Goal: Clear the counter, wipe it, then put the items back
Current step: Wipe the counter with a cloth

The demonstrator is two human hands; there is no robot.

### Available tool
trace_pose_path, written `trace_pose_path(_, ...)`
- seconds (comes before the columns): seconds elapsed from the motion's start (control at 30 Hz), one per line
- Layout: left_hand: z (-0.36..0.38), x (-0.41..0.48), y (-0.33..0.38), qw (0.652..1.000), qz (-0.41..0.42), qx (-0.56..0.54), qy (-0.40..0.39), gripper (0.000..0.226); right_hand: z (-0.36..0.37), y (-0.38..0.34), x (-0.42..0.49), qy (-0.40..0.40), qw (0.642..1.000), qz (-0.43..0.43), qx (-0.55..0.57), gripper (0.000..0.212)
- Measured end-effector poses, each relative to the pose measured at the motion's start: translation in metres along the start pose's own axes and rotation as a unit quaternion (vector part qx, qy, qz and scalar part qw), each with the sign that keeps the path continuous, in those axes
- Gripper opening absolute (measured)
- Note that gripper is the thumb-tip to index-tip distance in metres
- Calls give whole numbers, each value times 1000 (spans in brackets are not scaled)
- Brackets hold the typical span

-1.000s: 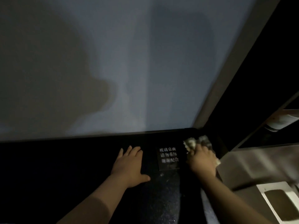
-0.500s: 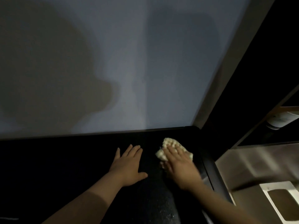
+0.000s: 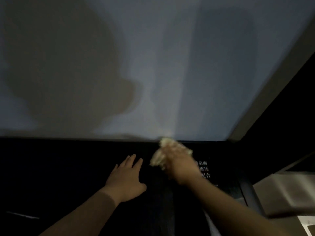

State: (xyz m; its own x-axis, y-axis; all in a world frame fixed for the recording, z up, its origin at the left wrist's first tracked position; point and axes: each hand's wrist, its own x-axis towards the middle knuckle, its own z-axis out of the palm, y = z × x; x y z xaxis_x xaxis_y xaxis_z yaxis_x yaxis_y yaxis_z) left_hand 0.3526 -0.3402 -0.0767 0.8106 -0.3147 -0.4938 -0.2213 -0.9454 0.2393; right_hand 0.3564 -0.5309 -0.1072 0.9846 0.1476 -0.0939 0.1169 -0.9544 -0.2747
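A black glossy counter [image 3: 68, 176] runs along the foot of a pale wall. My left hand [image 3: 126, 178] lies flat on it, palm down, fingers spread, holding nothing. My right hand [image 3: 180, 166] is blurred with motion and presses a crumpled pale cloth [image 3: 160, 154] onto the counter close to the back edge by the wall. The cloth sticks out to the left of and beyond my fingers. A small dark label with white characters [image 3: 204, 169] lies on the counter just right of that hand, partly hidden by it.
The pale wall [image 3: 153, 65] rises straight behind the counter. A dark panel [image 3: 281, 125] closes off the right end. Below right sits a grey surface [image 3: 286, 193] and a white-rimmed object [image 3: 308, 225] at the corner. The scene is dim.
My right hand has swept the cloth from the right corner to the left and then farther back towards the wall, uncovering the label again. My left hand has stayed flat in place.
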Motion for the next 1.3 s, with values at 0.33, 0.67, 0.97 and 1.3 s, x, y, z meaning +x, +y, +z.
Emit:
trace_pose_path(0.33,-7,-3,-1,1000,10,-6,-14,81,21,-37,-16,6,997,-39,-72,52)
trace_pose_path(0.67,-1,-8,11,997,-27,75,-13,71,25,-15,-45,57,996,24,-67,50)
trace_pose_path(0.97,15,-32,40,993,-24,108,-30,63,5,39,-89,78,959,273,-3,56)
trace_pose_path(1.3,45,-64,70,993,36,109,-41,63,-8,74,-136,39,979,200,-31,66)
